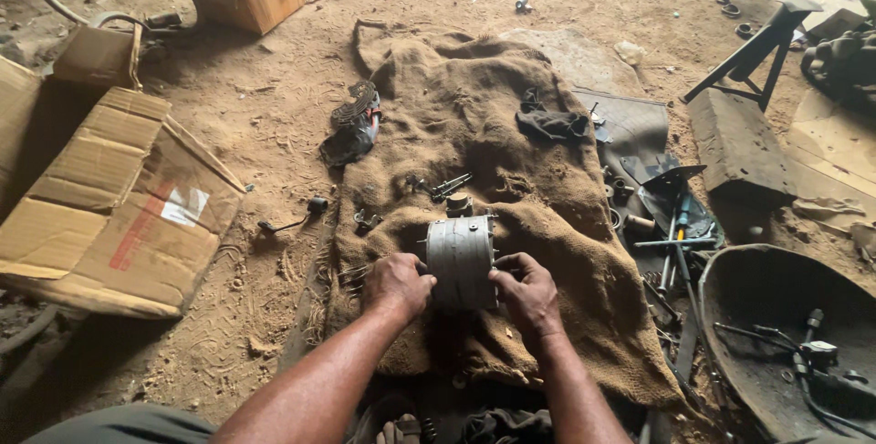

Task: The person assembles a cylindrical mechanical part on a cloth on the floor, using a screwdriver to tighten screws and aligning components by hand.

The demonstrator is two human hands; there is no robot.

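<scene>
Forearms enter from the bottom edge and converge on a grey, ribbed cylindrical metal housing [461, 261], which looks like a motor or generator body, standing at the centre of a brown burlap sack [511, 134] spread over the dirt floor [265, 97]. Left hand [398, 284] closes against the housing's flank at 9 o'clock, fingers curled onto the ribbing; right hand [525, 291] grips the opposite flank at 3 o'clock, thumb and fingertips pressed to the shell. Both hands thus clasp the part between them, apparently to steady it upright on the soft cloth, which seems laid down to keep parts out of the dust. Directly beyond the housing, at 12 o'clock and nearly touching it, sits a small round fitting [458, 204]; a cluster of bolts [440, 187] lies just past that, towards 11 o'clock, kept together on the sack within easy reach. A dark rag [550, 124] rests farther up at 1 o'clock, and a worn sandal [354, 125] lies at the sack's left border at 11 o'clock. Hand tools [675, 234] lie grouped off the cloth at 3 o'clock, beside a dark metal basin [766, 289] at 4 o'clock. Flattened cardboard boxes [119, 216] occupy the floor at 9 o'clock, well apart from the work.
</scene>
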